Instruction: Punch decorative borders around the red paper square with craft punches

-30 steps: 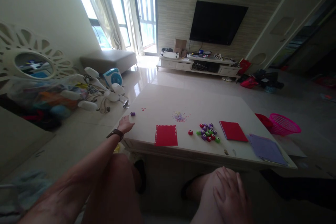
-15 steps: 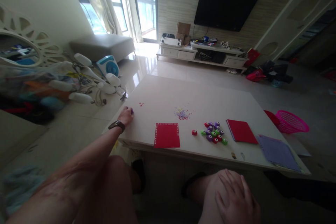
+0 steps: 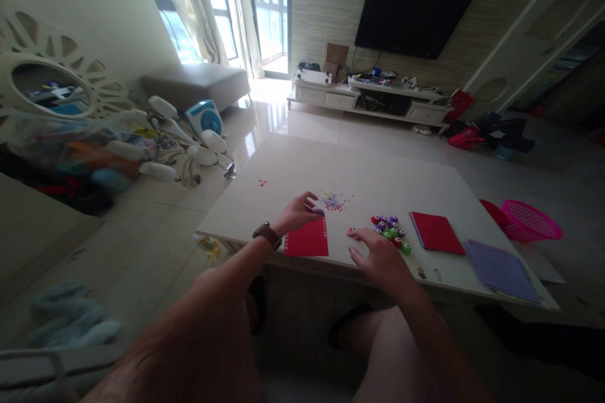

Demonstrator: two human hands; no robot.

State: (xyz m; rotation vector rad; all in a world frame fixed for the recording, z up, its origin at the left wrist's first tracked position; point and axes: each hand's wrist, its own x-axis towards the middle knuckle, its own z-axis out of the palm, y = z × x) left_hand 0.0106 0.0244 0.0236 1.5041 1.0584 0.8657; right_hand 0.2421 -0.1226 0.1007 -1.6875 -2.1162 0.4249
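Head view: left hand [image 3: 295, 213] and right hand [image 3: 382, 255] are both over the tabletop [image 3: 378, 170], toward its near edge.
Left grip: thumb and fingers clamped on the purple punch [image 3: 318, 211]; watch [image 3: 267, 235] on that wrist.
Right grip: thumb and forefinger apart, nothing seen between them; palm down.
Purple punch: at the far right corner of the sheet [image 3: 307, 242]; whether it touches the paper cannot be told.
Key relation: the purple punch lies at the left fingertips, on the side facing the right hand. Left hand is nearer; right hand stands off to the right, well apart from it. Long axis of the punch too small to read.
Sheet: red, flat along the near edge, left of middle; holes noted down its left and right sides, far side partly covered by the left hand.
Red punch [image 3: 352, 228]: at the right fingertips, partly hidden; contact cannot be confirmed.
Punch cluster [image 3: 393, 234]: red, purple and green, just beyond the right hand.
Paper bits [image 3: 334, 201]: scattered beyond the sheet, toward the middle.
Right end: red pad [image 3: 437, 233], then purple sheets [image 3: 503, 271] at the near right corner.
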